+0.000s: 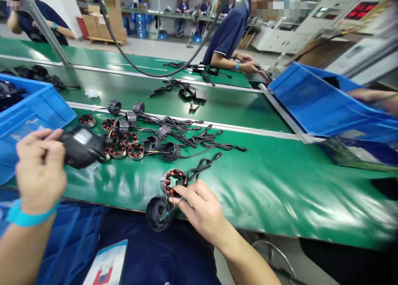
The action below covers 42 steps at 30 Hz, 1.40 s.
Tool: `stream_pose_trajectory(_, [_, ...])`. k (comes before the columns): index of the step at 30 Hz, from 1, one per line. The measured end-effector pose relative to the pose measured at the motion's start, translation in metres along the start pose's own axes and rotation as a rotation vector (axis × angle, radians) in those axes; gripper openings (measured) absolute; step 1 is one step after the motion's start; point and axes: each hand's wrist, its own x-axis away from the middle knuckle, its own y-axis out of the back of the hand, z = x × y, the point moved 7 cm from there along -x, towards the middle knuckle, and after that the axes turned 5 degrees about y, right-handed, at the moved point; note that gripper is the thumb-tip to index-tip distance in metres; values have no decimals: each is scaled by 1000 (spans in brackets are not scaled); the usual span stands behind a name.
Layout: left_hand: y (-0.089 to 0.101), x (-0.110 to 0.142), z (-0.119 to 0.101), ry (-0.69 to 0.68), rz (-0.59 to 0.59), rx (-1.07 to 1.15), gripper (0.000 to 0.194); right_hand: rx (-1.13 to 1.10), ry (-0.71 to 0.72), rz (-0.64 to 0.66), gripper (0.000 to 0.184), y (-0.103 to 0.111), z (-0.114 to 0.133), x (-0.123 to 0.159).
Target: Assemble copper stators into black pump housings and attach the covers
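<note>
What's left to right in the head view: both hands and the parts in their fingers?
Bare left hand → white-labelled black rounded plastic part → copper-wound metal ring → bare right hand.

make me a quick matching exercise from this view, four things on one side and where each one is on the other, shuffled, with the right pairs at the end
Things
1. black part with a white label
2. copper-wound ring nearest the camera
3. black cup nearest the camera
4. the person's wristband

Places
A. below the ring in the picture, at the near edge of the bench
B. around the left wrist
C. held in the left hand
D. held in the right hand

Pairs: 1-C, 2-D, 3-A, 4-B
</note>
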Motion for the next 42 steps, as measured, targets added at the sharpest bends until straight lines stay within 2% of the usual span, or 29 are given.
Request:
stream_pose_trajectory(1, [-10,14,-18,-46,-24,14,19,23,-7,-17,25,7,3,2])
stream_pose_trajectory(3, [-42,44,-55,-291,29,87,13,68,-23,-56,29,19,9,3])
stream_pose_trajectory(5, [-77,68,-78,-448,132,182,5,111,-42,-85,32,28,13,3])
stream_pose_trajectory(7, [-106,85,-91,-516,251,277,4,137,-59,-87,32,31,13,0])
stream_pose_trajectory(8, [-115,91,-96,-533,299,316,5,141,-62,-78,31,30,13,-2])
stream_pose_trajectory(10, [-125,98,-103,-524,343,369,18,137,-52,-63,28,27,11,-7])
stream_pose_trajectory(15, [-131,97,-102,-311,313,489,50,105,-29,36,20,9,6,-21])
stream_pose_trajectory(18, [-137,96,-101,-264,343,582,63,67,-61,151,15,-3,1,-27])
stream_pose_trajectory(22, [-137,94,-99,-250,304,446,78,-7,-105,185,16,-8,-4,-32])
stream_pose_trajectory(26, [-133,97,-97,-238,242,304,90,17,-154,215,11,-11,-4,-32])
stream_pose_trajectory(33, [-130,98,-97,-349,249,373,92,102,16,435,9,-22,8,-38])
stream_pose_trajectory(35, [-129,95,-95,-343,254,395,95,61,-8,377,12,-27,5,-38])
stream_pose_trajectory(39, [-129,92,-91,-287,267,395,94,30,-123,123,23,-31,-7,-30])
stream_pose_trajectory(40, [-128,92,-91,-289,265,403,93,23,-112,112,23,-32,-7,-29])
stream_pose_trajectory(42, [-129,93,-90,-315,265,424,94,-17,-65,186,22,-36,-7,-31])
